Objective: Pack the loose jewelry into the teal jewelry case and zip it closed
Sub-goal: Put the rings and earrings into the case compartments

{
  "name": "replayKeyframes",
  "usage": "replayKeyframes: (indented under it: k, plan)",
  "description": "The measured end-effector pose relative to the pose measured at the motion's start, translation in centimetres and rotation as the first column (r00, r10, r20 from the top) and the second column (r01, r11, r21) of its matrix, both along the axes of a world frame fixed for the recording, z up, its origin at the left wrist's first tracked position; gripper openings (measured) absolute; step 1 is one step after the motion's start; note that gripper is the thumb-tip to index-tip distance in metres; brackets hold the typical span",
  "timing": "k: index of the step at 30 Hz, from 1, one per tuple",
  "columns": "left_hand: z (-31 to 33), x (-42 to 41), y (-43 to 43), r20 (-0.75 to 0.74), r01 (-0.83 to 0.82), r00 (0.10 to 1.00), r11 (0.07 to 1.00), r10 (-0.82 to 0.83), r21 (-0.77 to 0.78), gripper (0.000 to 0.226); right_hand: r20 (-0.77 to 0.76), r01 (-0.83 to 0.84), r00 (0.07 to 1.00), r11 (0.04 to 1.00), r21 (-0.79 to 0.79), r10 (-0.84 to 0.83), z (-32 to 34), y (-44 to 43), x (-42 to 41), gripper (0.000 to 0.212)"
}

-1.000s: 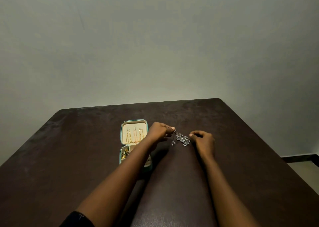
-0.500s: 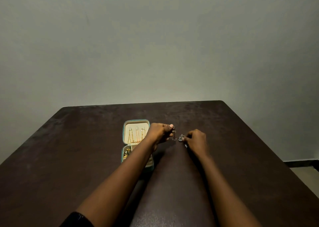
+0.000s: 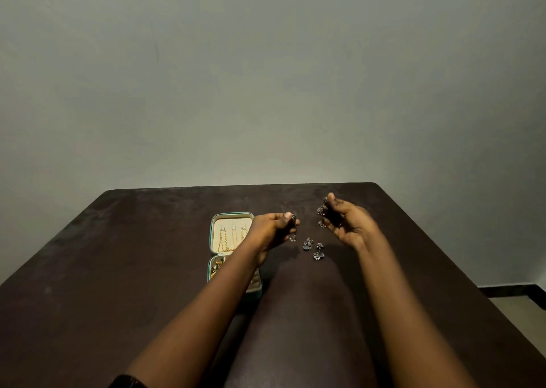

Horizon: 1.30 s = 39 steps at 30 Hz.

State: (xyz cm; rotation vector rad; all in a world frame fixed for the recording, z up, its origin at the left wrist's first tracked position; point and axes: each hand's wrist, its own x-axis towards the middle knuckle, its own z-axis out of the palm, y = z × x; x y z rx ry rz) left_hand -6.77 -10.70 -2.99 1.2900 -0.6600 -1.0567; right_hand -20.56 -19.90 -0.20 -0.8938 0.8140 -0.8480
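Observation:
The teal jewelry case (image 3: 211,235) lies open on the dark table, with gold chains hanging in its cream lid and more jewelry in the lower tray, partly hidden by my left forearm. My left hand (image 3: 273,229) pinches a small silver earring (image 3: 293,217) just right of the case. My right hand (image 3: 345,220) is raised above the table, its fingers holding another dangling silver earring (image 3: 321,214). Between the hands, a few loose silver earrings (image 3: 313,248) lie on the table.
The dark brown table (image 3: 118,284) reaches to a plain grey wall behind. Its right edge drops to a pale floor with a dark skirting strip (image 3: 511,291) at the lower right.
My hands have parted: the right hand rose and moved right with an earring, the left kept its piece. Loose silver earrings now lie uncovered on the table between them.

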Motion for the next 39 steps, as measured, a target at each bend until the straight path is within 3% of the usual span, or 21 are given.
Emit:
replayKeyframes:
  k: [5, 10, 16, 21, 28, 33, 36, 39]
  plan:
    - [0.8, -0.2, 0.5, -0.194, 0.051, 0.979, 0.996, -0.066, -0.080, 0.012, 0.175, -0.093, 0.983, 0.982, 0.167, 0.064, 1.3, 0.7, -0.3, 0.041]
    - [1.6, -0.2, 1.3, -0.350, 0.070, 0.931, 0.991, -0.106, -0.116, 0.015, 0.230, -0.116, 0.971, 0.963, 0.244, 0.058, 1.9, 1.4, -0.2, 0.024]
    - [1.8, -0.1, 1.7, -0.370, 0.109, 0.917, 0.987, -0.147, -0.121, 0.018, 0.233, -0.120, 0.971, 0.956, 0.267, 0.057, 1.7, 1.6, 0.1, 0.024]
    - [1.5, 0.1, 1.8, -0.304, 0.124, 0.941, 0.987, -0.151, -0.106, 0.017, 0.185, -0.104, 0.981, 0.955, 0.276, 0.054, -0.3, 1.1, 0.6, 0.023]
    - [0.6, 0.4, 1.6, -0.223, 0.089, 0.969, 0.992, -0.108, -0.094, 0.013, -0.237, -0.014, 0.971, 0.990, -0.139, -0.019, -3.7, 0.2, 1.7, 0.027]
    - [0.3, 0.4, 1.9, -0.095, 0.088, 0.991, 0.995, -0.092, -0.043, 0.012, -0.550, -0.285, 0.835, 0.858, -0.428, 0.003, -4.6, -0.3, 2.1, 0.021]
    - [0.3, 0.3, 2.1, 0.003, 0.084, 0.996, 0.996, -0.084, 0.002, 0.011, -0.704, -0.442, 0.709, 0.748, -0.496, -0.049, -4.7, -0.6, 2.3, 0.016]
    - [0.1, 0.2, 2.2, 0.040, 0.073, 0.997, 0.997, -0.073, 0.015, 0.010, -0.766, -0.501, 0.634, 0.698, -0.512, -0.107, -4.6, -0.5, 2.2, 0.018]
